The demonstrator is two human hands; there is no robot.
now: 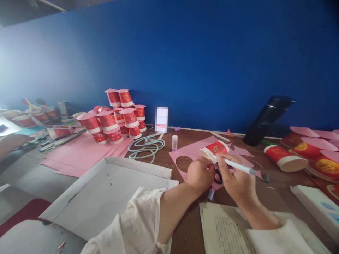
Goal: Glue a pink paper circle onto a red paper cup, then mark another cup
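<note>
On the table ahead, a red paper cup [216, 149] with a white rim lies on its side over cut pink paper [194, 148]. My left hand [201, 173] is closed at the cup's rim end, its fingers curled. In my right hand [239, 180] is a white pen [238, 165], its tip end at the cup's rim. Under and between my hands shows a black scissors handle [218, 176]. A glue stick [174, 143] stands upright to the left of the cup. Its purple cap [210, 195] seems to lie below my left hand.
Stacked red cups with pink discs [107, 120] stand at the left, beside pink sheets [79, 155] and a coiled cable [147, 146]. A white box lid [106, 194] lies before them. A black bottle [267, 121] and more cups [286, 158] are at the right; printed papers [222, 225] lie in front.
</note>
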